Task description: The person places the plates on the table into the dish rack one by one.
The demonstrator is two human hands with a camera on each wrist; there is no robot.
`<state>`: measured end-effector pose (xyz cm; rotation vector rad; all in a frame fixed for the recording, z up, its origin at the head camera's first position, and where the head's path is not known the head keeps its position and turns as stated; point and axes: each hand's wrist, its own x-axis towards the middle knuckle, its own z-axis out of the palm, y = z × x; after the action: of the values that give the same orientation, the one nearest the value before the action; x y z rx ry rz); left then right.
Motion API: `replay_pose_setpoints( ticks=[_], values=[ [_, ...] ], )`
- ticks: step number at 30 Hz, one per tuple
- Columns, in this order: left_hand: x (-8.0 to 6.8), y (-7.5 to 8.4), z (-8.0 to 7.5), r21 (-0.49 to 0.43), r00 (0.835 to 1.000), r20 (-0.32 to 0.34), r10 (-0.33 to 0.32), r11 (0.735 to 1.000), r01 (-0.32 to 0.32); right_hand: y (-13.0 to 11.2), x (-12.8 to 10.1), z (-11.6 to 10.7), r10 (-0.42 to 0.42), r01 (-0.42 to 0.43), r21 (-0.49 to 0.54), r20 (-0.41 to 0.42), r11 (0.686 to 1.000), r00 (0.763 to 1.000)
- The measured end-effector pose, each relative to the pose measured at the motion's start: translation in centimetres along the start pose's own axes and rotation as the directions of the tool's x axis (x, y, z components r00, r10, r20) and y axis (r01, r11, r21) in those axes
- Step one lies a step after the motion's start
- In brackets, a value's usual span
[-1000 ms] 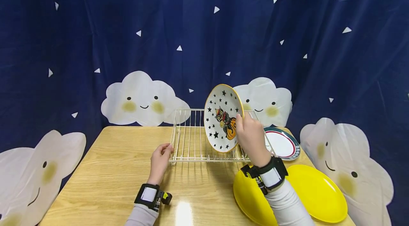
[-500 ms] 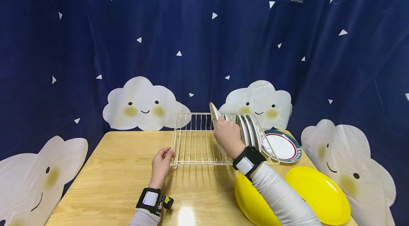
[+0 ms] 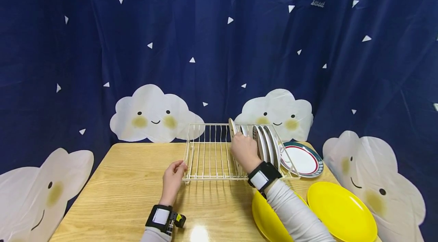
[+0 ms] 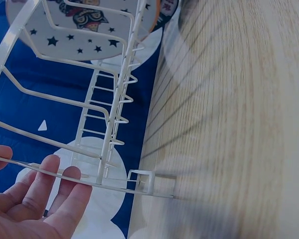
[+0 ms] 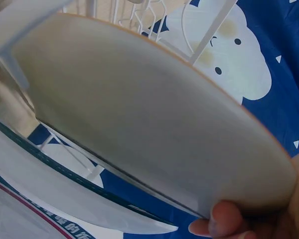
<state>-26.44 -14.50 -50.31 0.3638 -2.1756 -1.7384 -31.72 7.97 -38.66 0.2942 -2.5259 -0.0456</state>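
Note:
A white wire dish rack (image 3: pixel 208 178) stands on the wooden table. My left hand (image 3: pixel 173 179) holds its left side, thumb and fingers around the thin end wire, as the left wrist view shows. Between the wires near the rack's middle, a patterned plate (image 3: pixel 232 126) with an orange rim stands on edge. My right hand (image 3: pixel 245 151) grips that plate by its edge; its pale underside (image 5: pixel 139 109) fills the right wrist view, and its star-and-cat face (image 4: pixel 84 35) appears in the left wrist view. Several upright plates (image 3: pixel 270 145) occupy slots to the right. The right hand hides part of the nearest ones.
A green-rimmed white plate (image 3: pixel 302 160) lies on the table at the rack's right. Two yellow plates (image 3: pixel 342 211) lie at the front right, one partly under the right forearm. A dark blue curtain (image 3: pixel 219 44) with clouds hangs behind the table.
My right hand has lowered the patterned plate from above the rack into a slot and turned it edge-on. The left hand has stayed on the rack's left side.

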Motion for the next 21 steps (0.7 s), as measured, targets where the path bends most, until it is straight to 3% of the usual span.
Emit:
replay_pose_setpoints(
  ticks=[10, 17, 21],
  values=[
    [0.1, 0.0, 0.0, 0.001, 1.0, -0.009, -0.008, 1.0, 0.008, 0.0, 0.0, 0.8, 0.039, -0.04, 0.015, 0.04, 0.999, 0.998],
    [0.0, 0.0, 0.0, -0.008, 1.0, -0.008, -0.005, 1.0, 0.005, 0.1, -0.5, 1.4, 0.025, -0.025, -0.004, -0.065, 1.0, 0.998],
    [0.0, -0.2, 0.1, -0.008, 1.0, -0.01, -0.003, 1.0, 0.003, 0.3, -0.9, 2.1, 0.032, -0.033, -0.015, -0.084, 0.999, 0.996]
  ],
)
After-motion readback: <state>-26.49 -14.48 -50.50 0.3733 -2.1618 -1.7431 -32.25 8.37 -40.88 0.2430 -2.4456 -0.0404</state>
